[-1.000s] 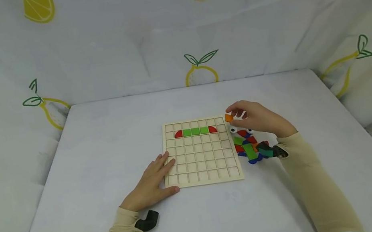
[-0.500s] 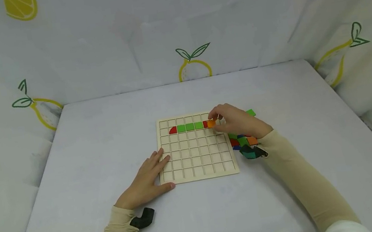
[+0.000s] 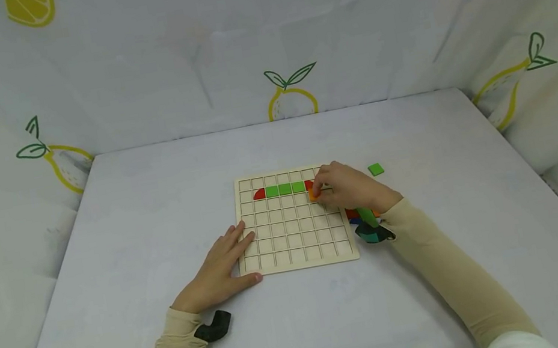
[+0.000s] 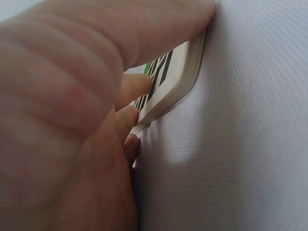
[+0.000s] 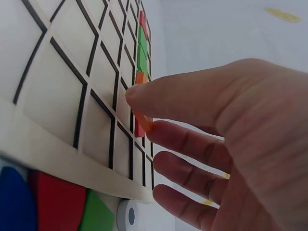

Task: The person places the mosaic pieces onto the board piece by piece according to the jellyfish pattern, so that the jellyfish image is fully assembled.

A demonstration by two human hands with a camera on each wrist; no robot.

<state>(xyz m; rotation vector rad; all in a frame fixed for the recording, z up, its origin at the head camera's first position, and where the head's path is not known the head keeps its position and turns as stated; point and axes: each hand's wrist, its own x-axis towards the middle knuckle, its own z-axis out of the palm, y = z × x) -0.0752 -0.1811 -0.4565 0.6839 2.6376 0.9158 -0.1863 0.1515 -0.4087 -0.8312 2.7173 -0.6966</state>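
A square wooden grid board (image 3: 292, 228) lies on the white table. Along its second row from the far side run a red quarter-round piece (image 3: 260, 194), green square tiles (image 3: 284, 189) and another red piece (image 3: 309, 184), partly hidden by my right hand. My right hand (image 3: 349, 184) pinches an orange square tile (image 3: 312, 195) between thumb and fingers over the board, just nearer than that red piece. The right wrist view has the orange tile (image 5: 142, 119) tilted at the fingertips. My left hand (image 3: 215, 272) rests with straight fingers on the board's left edge and near corner.
Loose pieces, including a green one (image 3: 367, 216), lie right of the board, partly under my right wrist. A green square tile (image 3: 376, 169) lies apart, farther back. The right wrist view has a white round eye piece (image 5: 129, 215) beside the board. Printed fabric (image 3: 158, 71) hangs behind the table.
My right hand has carried the orange tile leftward from beyond the board's right edge to over the grid, then slightly nearer. My left hand keeps its place on the board; the head view has shifted slightly.
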